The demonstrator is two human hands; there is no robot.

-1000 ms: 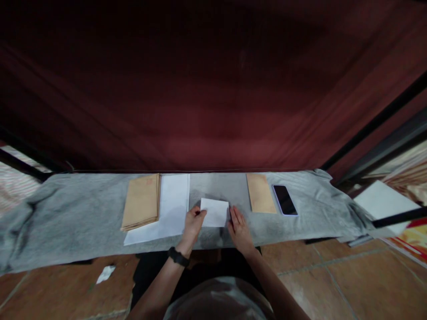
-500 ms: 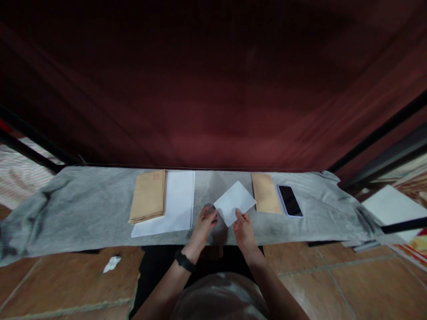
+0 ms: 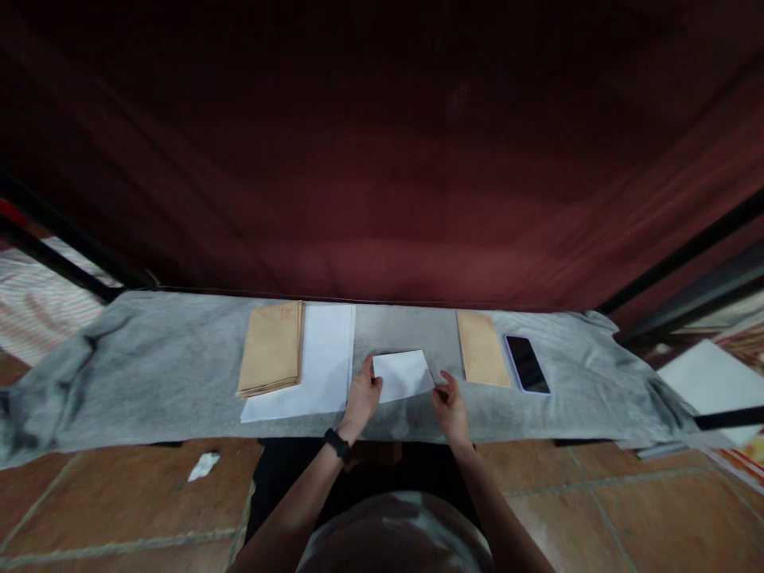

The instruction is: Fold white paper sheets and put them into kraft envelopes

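A folded white paper (image 3: 403,372) lies on the grey cloth (image 3: 149,374) in front of me. My left hand (image 3: 363,395) pinches its left edge, fingers closed on it. My right hand (image 3: 450,403) grips the paper's right lower corner with thumb and fingers. To the left lie a white sheet (image 3: 316,358) and a stack of brown envelopes (image 3: 271,347). A single brown envelope (image 3: 481,359) and a dark phone (image 3: 527,364) lie to the right.
A dark red curtain (image 3: 382,159) hangs behind the cloth-covered bench. Tiled floor (image 3: 626,509) lies below, with a scrap of white paper (image 3: 204,465) on it. A white board (image 3: 707,378) and black bars stand at the right.
The paper was flat, then lifted and turned diagonally in both hands. Now it lies level again, held at both sides. The view has shifted slightly left.
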